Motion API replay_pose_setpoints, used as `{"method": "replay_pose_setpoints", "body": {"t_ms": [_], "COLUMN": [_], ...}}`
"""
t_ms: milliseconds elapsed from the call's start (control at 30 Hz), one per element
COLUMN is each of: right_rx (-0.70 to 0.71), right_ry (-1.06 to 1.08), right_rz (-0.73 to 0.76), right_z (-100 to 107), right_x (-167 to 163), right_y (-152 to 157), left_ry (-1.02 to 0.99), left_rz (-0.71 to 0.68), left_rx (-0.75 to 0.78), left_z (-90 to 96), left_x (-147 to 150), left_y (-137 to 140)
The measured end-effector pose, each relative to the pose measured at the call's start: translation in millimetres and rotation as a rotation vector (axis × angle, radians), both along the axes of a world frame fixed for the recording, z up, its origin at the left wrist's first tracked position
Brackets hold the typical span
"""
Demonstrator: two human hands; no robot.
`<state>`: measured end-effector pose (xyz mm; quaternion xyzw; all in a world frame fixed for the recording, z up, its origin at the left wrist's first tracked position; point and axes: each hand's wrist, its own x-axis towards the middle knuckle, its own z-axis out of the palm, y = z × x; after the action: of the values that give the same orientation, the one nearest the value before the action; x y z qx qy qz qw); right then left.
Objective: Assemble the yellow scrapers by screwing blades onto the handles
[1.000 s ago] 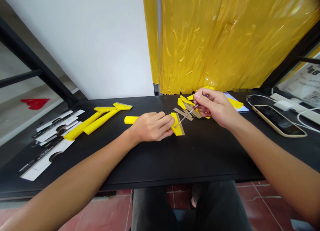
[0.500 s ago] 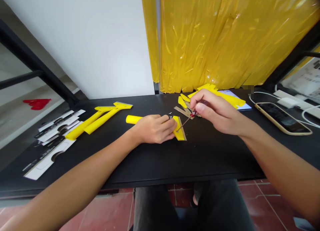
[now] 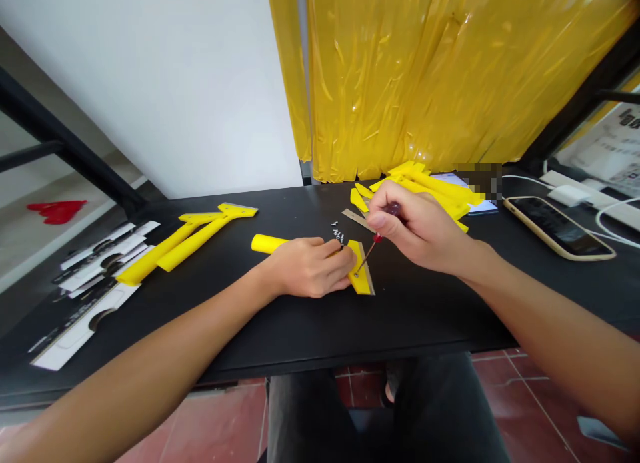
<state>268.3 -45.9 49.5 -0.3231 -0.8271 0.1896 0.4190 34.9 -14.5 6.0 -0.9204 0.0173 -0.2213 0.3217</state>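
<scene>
My left hand (image 3: 320, 268) is closed around a yellow scraper (image 3: 361, 269), holding it low over the black table. The scraper's round handle end sticks out to the left of my fingers, and a thin blade edge shows along its right side. In my right hand (image 3: 407, 226) is a screwdriver (image 3: 377, 238) with a dark red handle, tilted down to the left. Its tip meets a screw on the scraper's head. Several small screws (image 3: 337, 233) lie just beyond my left fingers.
Two yellow scrapers (image 3: 200, 239) rest at the left, partly over white-and-black cardboard sleeves (image 3: 83, 329). Behind my right hand are a pile of yellow scraper parts (image 3: 415, 176), a flat strip (image 3: 356, 219) and a lit screen (image 3: 453, 180). A phone (image 3: 557, 226) with white cables lies at the right.
The screwdriver stands steeper, and my right hand has shifted slightly left. The scraper's head sits a little lower in view. The camera view has moved slightly.
</scene>
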Motion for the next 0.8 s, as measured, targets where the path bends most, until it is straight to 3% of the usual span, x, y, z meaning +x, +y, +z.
{"method": "replay_pose_setpoints", "body": {"t_ms": [167, 367, 500, 700, 800], "right_rx": [-0.048, -0.221, -0.199, -0.012, -0.042], "right_ry": [-0.063, -0.248, -0.152, -0.127, -0.045], "right_rz": [0.177, 0.297, 0.198, -0.054, -0.010], "right_z": [6.5, 21.3, 17.2, 3.8, 0.1], "right_x": [5.9, 21.6, 16.6, 2.1, -1.8], "right_y": [-0.3, -1.9, 1.4, 4.3, 2.6], "left_ry": [0.002, -0.007, 0.002, 0.033, 0.020], "left_rz": [0.002, -0.018, -0.008, 0.018, 0.021], "left_rx": [-0.021, -0.074, -0.044, -0.010, -0.009], "left_z": [-1.1, -4.8, -3.9, -4.8, -5.5], "left_x": [-0.2, -0.2, 0.2, 1.2, 0.8], "left_y": [1.2, 2.7, 1.7, 0.6, 1.5]}}
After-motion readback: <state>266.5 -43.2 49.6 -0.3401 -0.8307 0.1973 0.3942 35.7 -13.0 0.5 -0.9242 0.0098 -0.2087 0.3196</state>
